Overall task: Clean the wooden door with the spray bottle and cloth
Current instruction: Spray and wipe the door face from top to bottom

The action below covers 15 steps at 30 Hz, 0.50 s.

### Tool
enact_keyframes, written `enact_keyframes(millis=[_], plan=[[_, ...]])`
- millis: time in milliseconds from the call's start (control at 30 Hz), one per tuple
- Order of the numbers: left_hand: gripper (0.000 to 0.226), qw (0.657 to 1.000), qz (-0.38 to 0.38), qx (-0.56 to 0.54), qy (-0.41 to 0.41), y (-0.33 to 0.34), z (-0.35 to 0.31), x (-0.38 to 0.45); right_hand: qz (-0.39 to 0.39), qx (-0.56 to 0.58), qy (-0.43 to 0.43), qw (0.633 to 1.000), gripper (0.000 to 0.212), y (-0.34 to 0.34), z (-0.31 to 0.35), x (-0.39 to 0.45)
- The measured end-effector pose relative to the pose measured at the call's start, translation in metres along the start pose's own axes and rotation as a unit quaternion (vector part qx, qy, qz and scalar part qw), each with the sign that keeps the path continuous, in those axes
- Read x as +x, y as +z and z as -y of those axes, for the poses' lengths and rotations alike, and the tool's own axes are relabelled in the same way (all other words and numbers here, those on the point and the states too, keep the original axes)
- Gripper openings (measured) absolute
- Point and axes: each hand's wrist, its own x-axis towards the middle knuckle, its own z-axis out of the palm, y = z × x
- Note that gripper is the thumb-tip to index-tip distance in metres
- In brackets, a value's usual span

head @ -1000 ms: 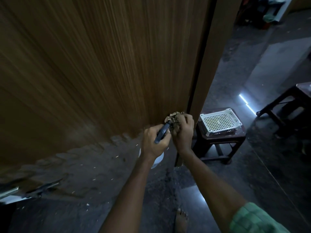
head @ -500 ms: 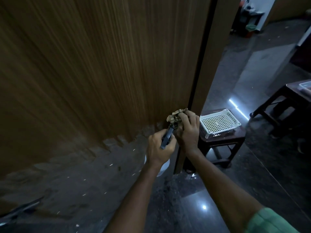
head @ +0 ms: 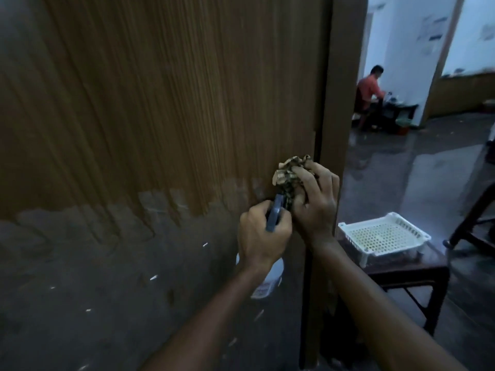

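Note:
The wooden door [head: 166,103] fills the left and middle of the view; its lower part is worn grey. My left hand [head: 261,232] grips the blue trigger head of a spray bottle [head: 267,283], whose white body hangs below my wrist. My right hand [head: 314,203] holds a crumpled patterned cloth [head: 288,172] bunched against the door near its right edge, just above the bottle's nozzle. The two hands touch each other.
The door's edge and frame [head: 340,103] run down right of my hands. A white perforated plastic tray [head: 383,236] sits on a dark wooden stool [head: 417,277] to the right. Another dark furniture leg [head: 471,223] stands far right. A person sits at a table in the far room.
Both hands have risen together up the door, and my view has tilted upward, bringing the far room and seated person into sight. My grips on bottle and cloth are unchanged.

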Motion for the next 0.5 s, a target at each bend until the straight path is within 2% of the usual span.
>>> enact_keyframes(millis=[133,200,333,433,500], plan=[[0.033,0.999,0.02,-0.031,0.033,-0.002,0.013,0.006,-0.034,0.014,-0.052,0.998,0.04,0.003,-0.014,0.003],[0.035,0.998,0.014,-0.042,0.052,-0.004,0.018,0.001,-0.04,0.016,-0.073,0.996,0.031,0.004,-0.024,-0.031],[0.029,0.997,0.035,-0.063,0.038,-0.005,0.028,-0.015,-0.01,0.007,-0.153,0.988,0.02,0.006,-0.044,-0.095],[0.026,0.996,0.049,-0.073,0.021,-0.005,0.038,-0.026,-0.001,0.041,-0.115,0.993,0.02,0.005,-0.037,-0.074],[0.026,0.997,0.049,-0.056,0.018,-0.007,0.036,-0.026,-0.015,0.054,-0.097,0.994,0.028,0.004,-0.021,-0.033]])
